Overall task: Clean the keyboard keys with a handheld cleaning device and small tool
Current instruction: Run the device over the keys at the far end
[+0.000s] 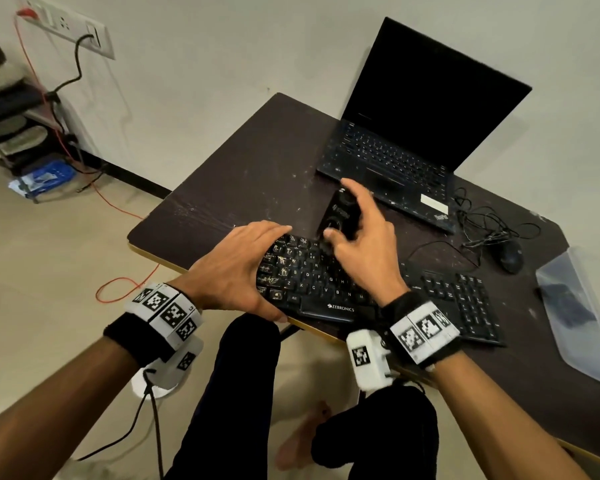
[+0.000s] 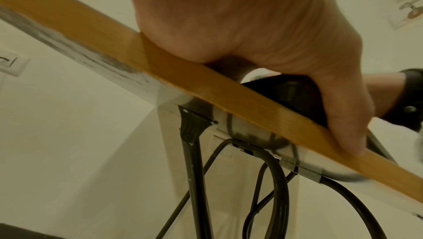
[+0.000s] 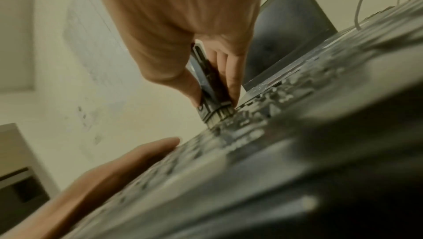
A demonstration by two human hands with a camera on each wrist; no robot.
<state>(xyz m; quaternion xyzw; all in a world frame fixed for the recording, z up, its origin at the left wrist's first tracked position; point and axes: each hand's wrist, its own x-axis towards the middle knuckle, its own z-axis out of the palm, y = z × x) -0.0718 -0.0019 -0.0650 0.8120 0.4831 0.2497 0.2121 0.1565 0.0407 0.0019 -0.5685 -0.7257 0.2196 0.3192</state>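
Right hand (image 1: 357, 237) fingers curl round cleaning device (image 1: 340, 216) on keyboard (image 1: 312, 282), left hand (image 1: 236, 268) clamping its table-edge end; hard pressing risks popping keys.

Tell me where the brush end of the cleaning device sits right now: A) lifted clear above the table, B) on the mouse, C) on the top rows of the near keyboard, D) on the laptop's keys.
C: the right hand holds the cleaning device with its bristles down on the top rows of the keyboard, while the left hand grips that keyboard's left end.
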